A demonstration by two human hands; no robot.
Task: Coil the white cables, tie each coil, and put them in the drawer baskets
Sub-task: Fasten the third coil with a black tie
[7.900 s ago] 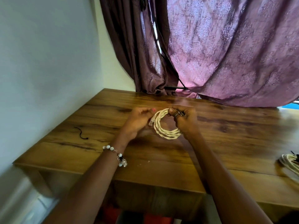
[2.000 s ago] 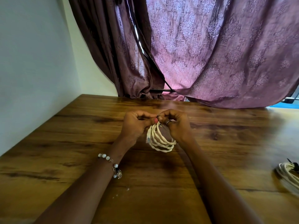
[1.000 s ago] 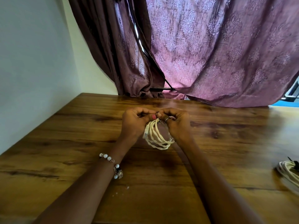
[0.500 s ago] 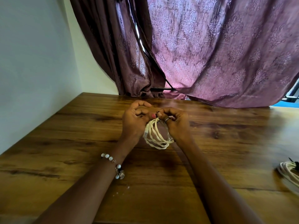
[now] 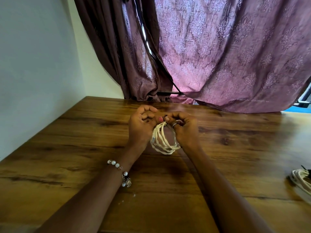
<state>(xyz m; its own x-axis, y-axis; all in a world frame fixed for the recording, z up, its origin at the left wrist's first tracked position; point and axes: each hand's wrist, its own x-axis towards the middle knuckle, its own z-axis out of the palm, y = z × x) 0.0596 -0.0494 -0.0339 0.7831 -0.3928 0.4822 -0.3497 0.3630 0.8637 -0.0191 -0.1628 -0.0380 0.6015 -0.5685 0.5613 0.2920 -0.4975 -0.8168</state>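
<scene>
Together, curled hands (image 5: 164,125) pinch the cable coil (image 5: 162,140) top.

Wooden table (image 5: 70,148), second white cable coil (image 5: 302,179) at right edge.

both forearms reach straight out, hands meeting thumb to thumb; left hand (image 5: 141,128) and right hand (image 5: 184,128) curled, fingertips pinching together at the top where they touch

Bare forearms, beaded bracelet (image 5: 119,172) on left wrist, ring (image 5: 174,124) on right finger
</scene>
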